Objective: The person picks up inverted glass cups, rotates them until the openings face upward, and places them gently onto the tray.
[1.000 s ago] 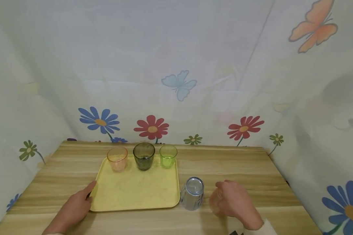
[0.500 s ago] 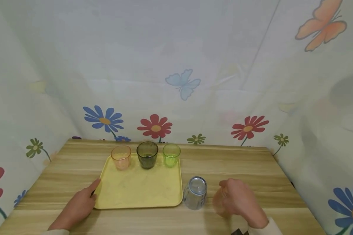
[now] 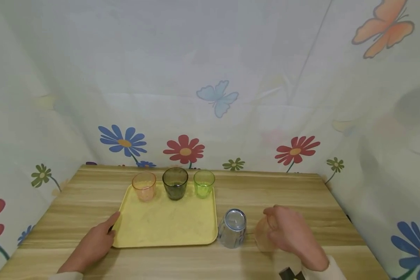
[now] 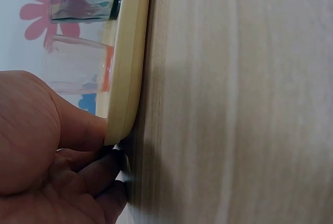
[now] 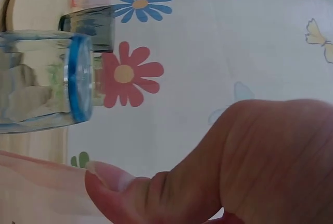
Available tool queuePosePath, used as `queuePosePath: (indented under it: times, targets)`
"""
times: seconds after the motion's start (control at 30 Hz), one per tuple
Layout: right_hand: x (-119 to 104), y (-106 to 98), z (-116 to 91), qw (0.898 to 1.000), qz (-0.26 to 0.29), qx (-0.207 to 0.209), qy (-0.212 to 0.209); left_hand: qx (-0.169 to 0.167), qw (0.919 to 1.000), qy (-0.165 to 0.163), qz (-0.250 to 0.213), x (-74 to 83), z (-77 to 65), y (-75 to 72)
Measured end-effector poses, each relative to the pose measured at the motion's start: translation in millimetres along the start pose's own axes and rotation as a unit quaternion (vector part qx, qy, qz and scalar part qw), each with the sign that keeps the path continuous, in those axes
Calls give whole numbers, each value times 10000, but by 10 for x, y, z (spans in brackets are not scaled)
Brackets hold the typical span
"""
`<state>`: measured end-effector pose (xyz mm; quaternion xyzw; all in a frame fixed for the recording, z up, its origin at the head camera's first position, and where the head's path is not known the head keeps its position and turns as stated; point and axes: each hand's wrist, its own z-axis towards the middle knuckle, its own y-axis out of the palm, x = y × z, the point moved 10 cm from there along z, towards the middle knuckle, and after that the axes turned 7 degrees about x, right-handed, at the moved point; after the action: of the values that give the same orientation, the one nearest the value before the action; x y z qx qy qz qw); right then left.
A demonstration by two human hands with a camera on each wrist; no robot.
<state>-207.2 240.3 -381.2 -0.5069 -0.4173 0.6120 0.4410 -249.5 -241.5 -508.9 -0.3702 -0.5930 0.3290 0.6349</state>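
My left hand [image 3: 95, 245] holds the left edge of a yellow tray [image 3: 164, 229]. In the left wrist view its thumb lies on the tray's rim [image 4: 127, 78], with the other fingers curled below. Toward the tray's back stand a clear orange cup [image 3: 145, 187], a dark grey cup [image 3: 175, 184] and a green cup [image 3: 204, 184], mouths up. Right of the tray, a clear bluish cup [image 3: 232, 229] stands upside down. My right hand [image 3: 293, 233] grips a pale orange see-through cup [image 3: 262, 235], its thumb [image 5: 140, 193] against the side; the hand hides much of this cup.
The wooden table [image 3: 311, 202] extends around the tray and cups. Behind it and along both sides hangs a white curtain [image 3: 154, 85] printed with flowers and butterflies. A small dark object [image 3: 289, 274] shows by the right wrist.
The head view has shifted a little. My right hand has moved slightly away and to the right with the pale orange cup. My left hand stays on the tray's edge.
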Motion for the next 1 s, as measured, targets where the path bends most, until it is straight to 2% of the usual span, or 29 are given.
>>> queuePosePath:
  times: [0.37,0.73,1.0]
  targets:
    - [-83,-259,4,10000,-65,2,-31,-107,9999,-50,-24,3,30,21]
    - [-234,-481,45,9995,-134,165,-241,-143,9999,3,-27,-7,45,45]
    - [-403,-598,68,9989,-96,277,-373,-338,9993,-163,49,-79,38,65]
